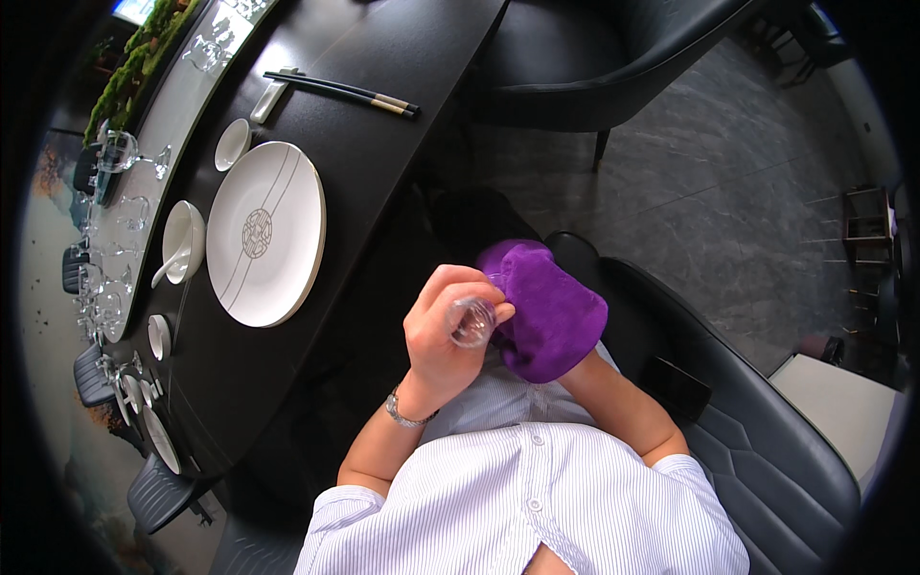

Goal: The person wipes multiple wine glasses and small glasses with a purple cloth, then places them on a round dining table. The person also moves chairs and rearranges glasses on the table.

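Note:
My left hand [442, 338], with a metal wristwatch [404, 410] at its wrist, is closed around a small clear glass [472, 323]. One round end of the glass faces up towards me. The other end of the glass goes towards a purple cloth [553, 309], which touches it. My right hand is hidden under the cloth; only the forearm shows below it, so its fingers cannot be made out. Both hands are above my lap, to the right of the dark table's edge.
On the dark table [359, 165] lie a stack of white plates [266, 287], a bowl [190, 223] with a spoon [172, 264], small dishes, and chopsticks [345, 93] on a rest [272, 100]. Stemmed glasses [118, 152] stand farther left. Black chairs [560, 108] flank me.

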`<state>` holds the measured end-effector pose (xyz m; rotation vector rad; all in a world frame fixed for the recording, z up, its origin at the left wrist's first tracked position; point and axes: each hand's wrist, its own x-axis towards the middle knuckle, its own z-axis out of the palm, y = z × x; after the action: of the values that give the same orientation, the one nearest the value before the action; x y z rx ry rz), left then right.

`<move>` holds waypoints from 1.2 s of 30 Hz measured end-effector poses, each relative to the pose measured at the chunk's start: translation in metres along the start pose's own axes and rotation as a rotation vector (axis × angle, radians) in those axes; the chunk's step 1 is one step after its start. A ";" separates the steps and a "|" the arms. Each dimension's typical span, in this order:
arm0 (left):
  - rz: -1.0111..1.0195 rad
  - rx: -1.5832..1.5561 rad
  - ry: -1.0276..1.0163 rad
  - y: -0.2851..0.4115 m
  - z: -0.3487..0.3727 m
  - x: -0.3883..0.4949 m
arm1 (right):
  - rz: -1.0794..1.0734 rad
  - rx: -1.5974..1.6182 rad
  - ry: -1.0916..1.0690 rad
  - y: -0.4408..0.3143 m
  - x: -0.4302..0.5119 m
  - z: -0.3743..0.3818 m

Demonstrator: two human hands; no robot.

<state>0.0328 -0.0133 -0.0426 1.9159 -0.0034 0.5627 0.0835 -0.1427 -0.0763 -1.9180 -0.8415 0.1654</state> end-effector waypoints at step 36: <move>-0.280 -0.434 0.126 -0.007 -0.004 0.007 | 0.324 0.069 -0.028 0.023 0.009 0.002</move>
<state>0.0396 -0.0056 -0.0448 1.4261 0.2056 0.4485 0.1002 -0.1416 -0.0947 -1.9795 -0.5311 0.4124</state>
